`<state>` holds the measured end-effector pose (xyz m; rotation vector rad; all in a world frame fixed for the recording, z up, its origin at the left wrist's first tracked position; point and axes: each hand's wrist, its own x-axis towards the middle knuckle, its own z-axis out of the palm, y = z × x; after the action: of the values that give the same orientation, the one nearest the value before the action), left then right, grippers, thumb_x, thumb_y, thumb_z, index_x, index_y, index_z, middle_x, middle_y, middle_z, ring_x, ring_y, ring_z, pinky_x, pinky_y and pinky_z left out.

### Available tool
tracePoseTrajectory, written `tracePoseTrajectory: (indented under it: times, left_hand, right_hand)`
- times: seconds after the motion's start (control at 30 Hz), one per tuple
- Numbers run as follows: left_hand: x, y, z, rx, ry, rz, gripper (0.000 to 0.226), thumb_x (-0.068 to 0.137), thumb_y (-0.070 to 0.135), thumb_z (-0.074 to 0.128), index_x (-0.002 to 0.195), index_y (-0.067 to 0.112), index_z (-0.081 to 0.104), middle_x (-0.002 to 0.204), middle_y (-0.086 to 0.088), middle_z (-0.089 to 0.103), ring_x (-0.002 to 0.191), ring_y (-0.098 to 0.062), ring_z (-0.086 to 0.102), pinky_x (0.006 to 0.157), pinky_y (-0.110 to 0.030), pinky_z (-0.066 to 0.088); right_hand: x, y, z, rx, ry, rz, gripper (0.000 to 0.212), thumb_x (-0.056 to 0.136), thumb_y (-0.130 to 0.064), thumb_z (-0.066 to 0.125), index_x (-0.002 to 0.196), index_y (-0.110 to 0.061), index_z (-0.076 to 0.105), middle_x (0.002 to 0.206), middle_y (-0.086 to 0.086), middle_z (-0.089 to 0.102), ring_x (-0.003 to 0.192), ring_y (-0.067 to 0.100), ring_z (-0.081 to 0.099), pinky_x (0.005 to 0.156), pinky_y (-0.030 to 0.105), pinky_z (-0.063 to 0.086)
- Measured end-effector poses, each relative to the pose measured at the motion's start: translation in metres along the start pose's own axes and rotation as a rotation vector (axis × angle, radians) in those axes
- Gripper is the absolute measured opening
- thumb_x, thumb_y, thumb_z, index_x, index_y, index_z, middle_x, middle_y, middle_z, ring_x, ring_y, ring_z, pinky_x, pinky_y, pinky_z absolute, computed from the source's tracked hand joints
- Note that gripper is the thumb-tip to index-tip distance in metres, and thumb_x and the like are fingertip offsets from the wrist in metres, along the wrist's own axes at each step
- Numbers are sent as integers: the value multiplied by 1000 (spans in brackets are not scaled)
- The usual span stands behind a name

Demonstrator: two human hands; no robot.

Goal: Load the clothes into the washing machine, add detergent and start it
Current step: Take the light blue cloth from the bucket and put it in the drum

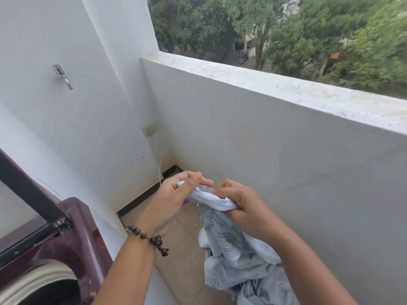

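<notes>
A light blue patterned cloth (233, 249) hangs in front of me, with its lower part bunched near the bottom edge of the view. My left hand (174, 201), with a dark bead bracelet on the wrist, pinches the cloth's top edge. My right hand (244, 203) grips the same edge just to the right, so the edge is stretched between both hands. The maroon top-loading washing machine (74, 236) stands at the lower left with its lid (24, 201) raised and the drum rim (39, 280) showing.
I stand on a narrow balcony with a tiled floor (176, 245). A white parapet wall (275, 155) runs along the right, with trees beyond it. On the left wall are a metal tap (62, 76) and a power socket (150, 129) with a white cord hanging below.
</notes>
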<state>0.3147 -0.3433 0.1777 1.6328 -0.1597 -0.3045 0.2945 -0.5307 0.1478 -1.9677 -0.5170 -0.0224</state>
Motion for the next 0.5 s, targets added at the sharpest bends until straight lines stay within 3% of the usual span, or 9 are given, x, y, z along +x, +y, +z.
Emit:
tracePoseTrajectory:
  times: [0.1, 0.2, 0.3, 0.4, 0.5]
  left_hand:
    - [-2, 4, 2, 67, 53, 28, 37, 84, 44, 62, 101, 12, 67, 105, -6, 73, 92, -17, 66, 82, -33, 54]
    - [-5, 7, 3, 83, 114, -20, 53, 73, 58, 58, 108, 18, 61, 105, -4, 71, 86, -10, 69, 78, -34, 59]
    - [-8, 8, -1, 176, 69, -36, 62, 74, 67, 53, 101, 13, 69, 92, -4, 76, 85, -15, 72, 81, -36, 60]
    - [-13, 6, -8, 217, 21, 78, 47, 82, 63, 64, 91, 18, 75, 85, -5, 75, 78, -16, 65, 80, -44, 55]
    - [-19, 7, -16, 161, 25, 196, 30, 83, 44, 68, 86, 14, 72, 79, -11, 68, 70, -18, 58, 70, -40, 48]
  right_hand:
    - [-7, -7, 5, -39, 43, 4, 41, 81, -2, 53, 110, -21, 75, 88, -21, 57, 83, -5, 57, 73, 9, 37]
    - [-11, -15, 7, -26, 194, 40, 49, 75, -5, 48, 112, -23, 74, 91, -22, 61, 88, -5, 59, 76, 8, 39]
    - [-15, -20, 6, -61, 273, 50, 47, 76, -6, 49, 113, -22, 74, 91, -21, 59, 89, -3, 59, 77, 9, 39]
    - [-19, -28, 15, -99, 252, 80, 48, 78, -7, 47, 117, -21, 72, 91, -18, 55, 88, -5, 56, 77, 9, 39]
    - [-22, -34, 31, -115, 182, 86, 39, 87, -13, 56, 122, -24, 68, 96, -17, 54, 91, -7, 55, 79, 10, 39]
